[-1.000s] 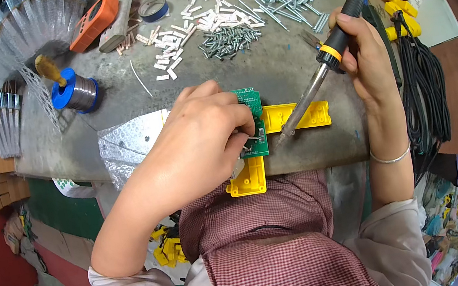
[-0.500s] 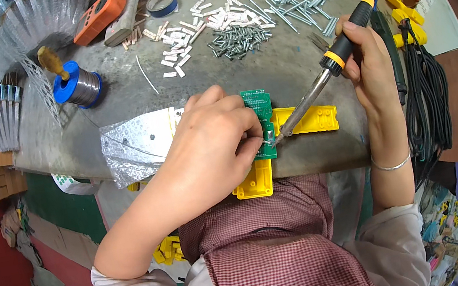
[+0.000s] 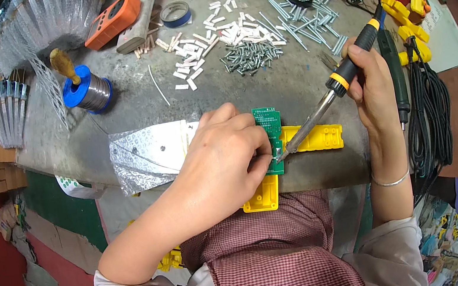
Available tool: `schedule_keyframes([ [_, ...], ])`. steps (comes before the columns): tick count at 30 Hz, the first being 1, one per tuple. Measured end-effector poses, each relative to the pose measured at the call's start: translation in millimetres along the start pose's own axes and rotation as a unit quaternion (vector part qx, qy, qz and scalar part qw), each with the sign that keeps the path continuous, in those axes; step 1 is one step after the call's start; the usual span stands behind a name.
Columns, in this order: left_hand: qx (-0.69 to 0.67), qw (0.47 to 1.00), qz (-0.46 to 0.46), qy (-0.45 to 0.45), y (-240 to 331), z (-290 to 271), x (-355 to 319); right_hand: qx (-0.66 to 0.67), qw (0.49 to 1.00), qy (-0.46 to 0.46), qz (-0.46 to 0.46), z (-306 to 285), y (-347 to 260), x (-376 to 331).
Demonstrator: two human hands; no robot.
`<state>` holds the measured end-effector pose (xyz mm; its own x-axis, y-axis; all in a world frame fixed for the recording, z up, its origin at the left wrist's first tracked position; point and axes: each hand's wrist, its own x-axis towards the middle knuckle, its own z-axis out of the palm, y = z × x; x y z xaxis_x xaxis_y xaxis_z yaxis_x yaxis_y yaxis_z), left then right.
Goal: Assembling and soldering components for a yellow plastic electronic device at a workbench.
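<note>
Cluttered grey surface point(image 3: 291, 82): near its front edge, left hand point(image 3: 225, 155) fingers are pinching the green circuit board point(image 3: 270, 130); right hand point(image 3: 373, 87) is gripping the soldering iron point(image 3: 330, 100), whose tip is risking burning those fingers

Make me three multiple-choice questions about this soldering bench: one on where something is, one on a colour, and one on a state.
1. Where is the solder spool?
A. far left of the bench
B. under the right hand
C. on the circuit board

2. What colour is the circuit board?
A. red
B. green
C. white

3. Where is the soldering iron's tip?
A. raised clear of the bench
B. at the board's edge
C. lying on the screws

Answers:
1 A, the solder spool stands far left, apart from both hands.
2 B, the circuit board under the left hand is green.
3 B, the soldering iron, gripped by the right hand, points down to the board's edge.
</note>
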<state>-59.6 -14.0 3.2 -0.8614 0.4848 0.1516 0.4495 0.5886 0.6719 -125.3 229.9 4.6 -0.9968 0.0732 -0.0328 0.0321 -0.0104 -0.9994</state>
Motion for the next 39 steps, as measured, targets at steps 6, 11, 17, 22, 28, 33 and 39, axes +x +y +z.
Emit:
schedule_keyframes([
  [6,-0.006,1.0,-0.008,-0.007,-0.4,-0.4,-0.4,0.006,1.0,-0.013,0.0,2.5,-2.6,-2.1],
  [11,-0.005,1.0,-0.003,-0.003,-1.4,-0.1,-0.2,0.007,1.0,-0.021,-0.012,2.5,-0.5,-1.4],
  [17,0.0,1.0,-0.006,-0.004,-1.5,-0.6,-0.2,0.006,1.0,-0.019,-0.009,0.8,2.2,0.8],
  [22,-0.001,1.0,-0.006,-0.005,-1.1,-0.5,-0.3,0.005,1.0,-0.023,-0.009,-0.6,3.6,1.5],
  [28,-0.006,1.0,-0.007,-0.002,-1.5,0.0,-0.3,0.0,1.0,-0.011,-0.007,0.4,3.0,1.3],
  [33,0.003,1.0,-0.008,-0.006,0.3,-0.6,0.2,0.007,1.0,-0.008,-0.006,-1.0,3.6,2.0],
  [39,0.002,1.0,-0.003,-0.005,-0.8,-1.3,1.1,0.007,1.0,-0.009,-0.01,-2.3,3.5,2.6],
])
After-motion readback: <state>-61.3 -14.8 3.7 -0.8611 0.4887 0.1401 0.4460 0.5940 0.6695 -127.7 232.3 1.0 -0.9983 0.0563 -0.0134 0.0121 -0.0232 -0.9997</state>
